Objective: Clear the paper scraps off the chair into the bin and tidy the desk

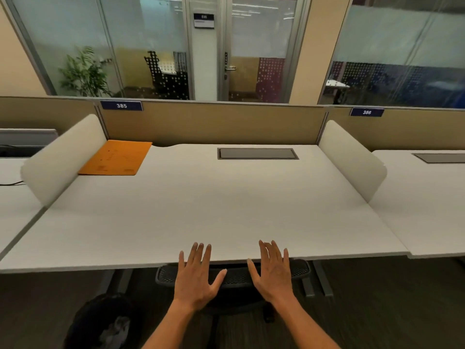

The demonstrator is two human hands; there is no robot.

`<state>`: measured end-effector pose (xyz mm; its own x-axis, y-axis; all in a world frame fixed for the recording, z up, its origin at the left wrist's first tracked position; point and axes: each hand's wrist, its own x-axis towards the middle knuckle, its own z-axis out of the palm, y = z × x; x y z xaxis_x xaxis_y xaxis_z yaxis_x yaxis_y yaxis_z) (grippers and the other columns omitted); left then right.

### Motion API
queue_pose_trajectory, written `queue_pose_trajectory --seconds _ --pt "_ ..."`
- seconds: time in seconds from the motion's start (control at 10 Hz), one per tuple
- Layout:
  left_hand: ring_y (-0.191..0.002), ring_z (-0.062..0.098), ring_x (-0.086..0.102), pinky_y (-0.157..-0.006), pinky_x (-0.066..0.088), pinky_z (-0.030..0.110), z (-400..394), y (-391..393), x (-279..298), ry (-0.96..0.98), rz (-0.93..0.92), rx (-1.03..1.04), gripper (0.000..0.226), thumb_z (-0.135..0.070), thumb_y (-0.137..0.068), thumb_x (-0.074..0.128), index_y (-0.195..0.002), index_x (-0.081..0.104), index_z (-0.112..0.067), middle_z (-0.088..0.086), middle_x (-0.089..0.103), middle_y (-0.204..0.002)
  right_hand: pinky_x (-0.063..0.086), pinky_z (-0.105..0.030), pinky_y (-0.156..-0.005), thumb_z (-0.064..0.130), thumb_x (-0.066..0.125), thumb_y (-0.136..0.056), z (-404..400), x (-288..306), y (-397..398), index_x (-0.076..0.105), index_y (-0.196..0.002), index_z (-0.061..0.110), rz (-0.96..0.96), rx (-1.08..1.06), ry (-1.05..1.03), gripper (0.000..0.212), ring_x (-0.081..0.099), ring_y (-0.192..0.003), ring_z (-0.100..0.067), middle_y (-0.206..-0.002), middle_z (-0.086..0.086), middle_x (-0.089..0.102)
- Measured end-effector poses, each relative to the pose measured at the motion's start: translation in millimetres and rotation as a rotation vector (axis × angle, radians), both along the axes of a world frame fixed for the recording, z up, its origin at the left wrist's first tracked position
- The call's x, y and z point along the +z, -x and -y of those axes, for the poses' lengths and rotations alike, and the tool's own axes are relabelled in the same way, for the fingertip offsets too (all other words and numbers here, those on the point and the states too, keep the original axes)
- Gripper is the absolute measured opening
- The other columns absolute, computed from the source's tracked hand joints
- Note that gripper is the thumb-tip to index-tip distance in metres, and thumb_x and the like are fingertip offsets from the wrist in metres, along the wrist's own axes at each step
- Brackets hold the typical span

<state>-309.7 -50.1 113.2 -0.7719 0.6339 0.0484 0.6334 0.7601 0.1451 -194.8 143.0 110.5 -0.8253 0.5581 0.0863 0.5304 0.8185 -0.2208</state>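
- Nearest the camera, two bare forearms reach forward; the left hand and the right hand are both spread flat, palms down, fingers apart, and neither grasps anything.
- Their fingertips lie over the near edge of the desk; whether they touch its surface cannot be told.
- Directly under and between the hands sits the chair, its black mesh back tucked beneath the desk edge. The seat is hidden by the hands and the desk, so nothing can be said of what lies on it.
- Below and to the left of the left hand, down on the floor beside the left forearm, stands the bin, dark and round, with crumpled pale paper scraps visible inside it.
- Far ahead of the left hand, at the back left corner of the desk, an orange folder lies flat, touching the white side divider and just beside the tan rear partition.
- Ahead of the right hand, toward the back of the desk, a grey cable hatch is set flush in the top, its lid closed.
- To the right of the right hand and further back, a second white divider separates this desk from the neighbouring one.
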Motion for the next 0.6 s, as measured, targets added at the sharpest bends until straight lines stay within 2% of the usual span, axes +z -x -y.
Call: queue_pose_trajectory --seconds 0.1,0.2,0.3,0.4,0.5,0.6 --pt "-0.150 0.018 -0.015 -0.121 -0.012 0.049 7.0 -6.6 9.8 -0.030 -0.012 -0.026 0.090 -0.077 -0.084 0.004 -0.154 0.000 -0.021 0.000 -0.006 -0.163 -0.006 -0.043 -0.121 0.071 0.007 -0.088 8.2 11.2 -10.9 0.011 -0.153 0.021 -0.048 -0.021 0.021 0.082 0.004 -0.151 -0.017 -0.161 -0.001 0.019" --pt "-0.149 0.018 -0.018 -0.119 -0.010 0.047 20.2 -21.6 14.0 -0.075 -0.028 -0.092 0.085 -0.072 -0.089 0.010 -0.154 -0.002 -0.019 0.000 -0.011 -0.163 0.000 -0.043 -0.122 0.066 0.013 -0.092 26.3 17.0 -30.3 0.015 -0.152 0.020 -0.091 -0.031 0.002 0.075 0.009 -0.150 -0.018 -0.160 -0.002 0.022" --pt "-0.151 0.021 -0.008 -0.119 -0.004 0.045 33.0 -40.3 14.3 -0.090 -0.061 -0.154 0.082 -0.068 -0.092 0.016 -0.154 0.004 -0.015 0.003 -0.005 -0.163 0.005 -0.044 -0.122 0.062 0.018 -0.094 46.2 16.2 -52.1 0.016 -0.152 0.019 -0.092 -0.042 -0.018 0.072 0.012 -0.150 -0.018 -0.159 -0.001 0.024" --pt "-0.151 0.021 -0.009 -0.120 -0.003 0.045 44.5 -56.5 15.2 -0.112 -0.068 -0.163 0.082 -0.067 -0.092 0.016 -0.154 0.001 -0.015 0.003 -0.011 -0.163 0.005 -0.044 -0.122 0.061 0.020 -0.095 62.3 17.9 -69.4 0.019 -0.151 0.018 -0.095 -0.068 -0.024 0.071 0.014 -0.150 -0.017 -0.158 -0.001 0.027" --pt "-0.151 0.022 -0.006 -0.119 -0.002 0.046 61.6 -73.0 10.5 -0.116 -0.059 -0.145 0.082 -0.066 -0.092 0.020 -0.154 0.004 -0.014 0.005 -0.006 -0.163 0.005 -0.043 -0.122 0.062 0.020 -0.094 75.8 14.8 -89.3 0.020 -0.151 0.018 -0.100 -0.055 -0.027 0.071 0.014 -0.150 -0.017 -0.157 0.000 0.029" --pt "-0.150 0.021 -0.012 -0.120 -0.004 0.045 73.6 -92.3 4.8 -0.101 -0.059 -0.128 0.084 -0.069 -0.091 0.013 -0.153 0.000 -0.015 0.005 -0.011 -0.163 0.006 -0.043 -0.122 0.062 0.021 -0.093 85.4 14.9 -106.8 0.020 -0.151 0.018 -0.097 -0.047 -0.011 0.072 0.013 -0.150 -0.017 -0.158 -0.001 0.028"
